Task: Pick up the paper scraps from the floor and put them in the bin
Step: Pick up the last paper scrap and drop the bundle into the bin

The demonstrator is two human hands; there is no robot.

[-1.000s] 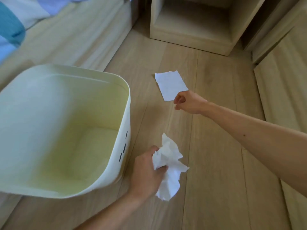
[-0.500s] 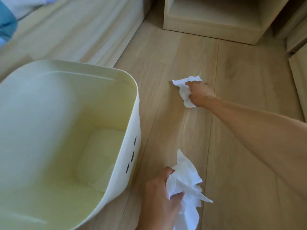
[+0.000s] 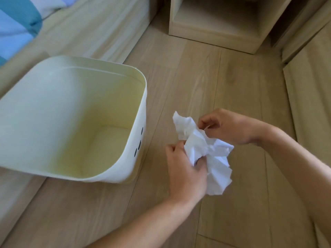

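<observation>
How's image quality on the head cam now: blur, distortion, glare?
Head view: soft daylight, no harsh glare; wide-angle bending at the edges; crumpled paper nearly blown out white, folds still readable; left hand and right hand slightly soft; bin interior evenly lit.

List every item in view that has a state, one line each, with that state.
bin: upright on the floor, open-topped, no paper visible inside.
crumpled paper: bunched up, held above the floor by both hands, outside the bin.
left hand: closed on the paper's lower part.
right hand: fingers pinching the paper's upper part.
cabinet cubby: open-fronted, nothing visible inside.
</observation>
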